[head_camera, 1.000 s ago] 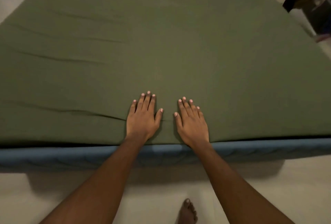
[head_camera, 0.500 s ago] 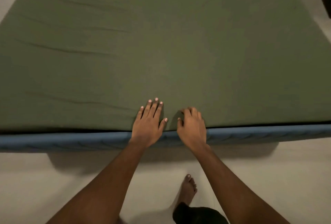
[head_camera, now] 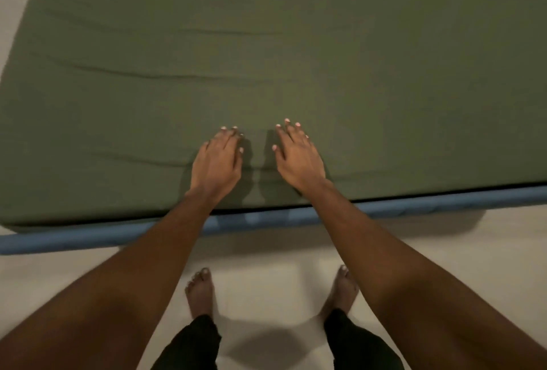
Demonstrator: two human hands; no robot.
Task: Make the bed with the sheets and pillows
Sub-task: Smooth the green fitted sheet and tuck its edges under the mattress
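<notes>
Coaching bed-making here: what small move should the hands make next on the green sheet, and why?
Probably slide the left hand leftward along the crease beside it: the green sheet wrinkles there, while beyond the right hand it looks flatter.

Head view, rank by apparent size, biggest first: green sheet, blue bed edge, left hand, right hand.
1. Olive-green fabric sheet, which fills most of the frame.
2. Blue padded bed edge, a long thin band across the full width.
3. Left hand and right hand: they look alike, so not ranked.
</notes>
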